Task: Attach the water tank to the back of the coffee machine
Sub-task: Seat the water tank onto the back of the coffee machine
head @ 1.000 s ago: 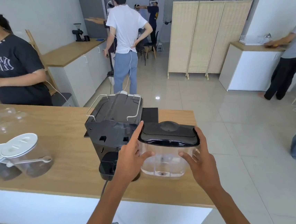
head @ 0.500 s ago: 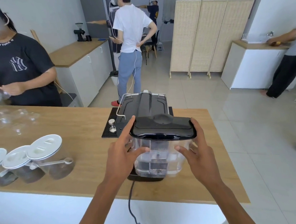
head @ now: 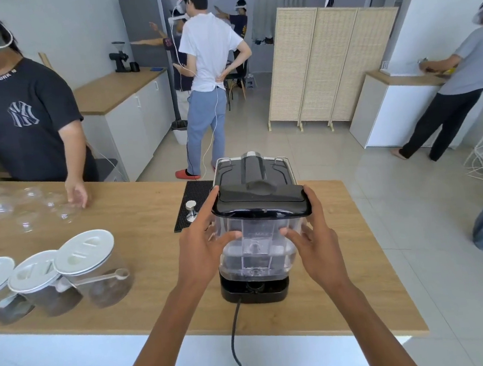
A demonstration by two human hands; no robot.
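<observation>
The clear water tank (head: pixel 258 249) with a black lid sits upright against the back of the black coffee machine (head: pixel 255 171), above the machine's black base ledge (head: pixel 255 290). My left hand (head: pixel 202 245) grips the tank's left side and my right hand (head: pixel 313 240) grips its right side, thumbs on the near face. The machine's back faces me on the wooden counter (head: pixel 136 210). Most of the machine's body is hidden behind the tank.
Three lidded glass jars (head: pixel 86 265) stand at the near left. A tamper (head: pixel 191 209) rests on a black mat (head: pixel 189 193). A power cord (head: pixel 236 342) hangs over the near edge. A person (head: pixel 22 121) handles clear cups (head: pixel 24 209) across the counter; the counter's right edge lies close.
The tank has moved left from beside the machine to directly behind it, over the base ledge. Both hands kept hold of it. The view shifted so the machine is centred.
</observation>
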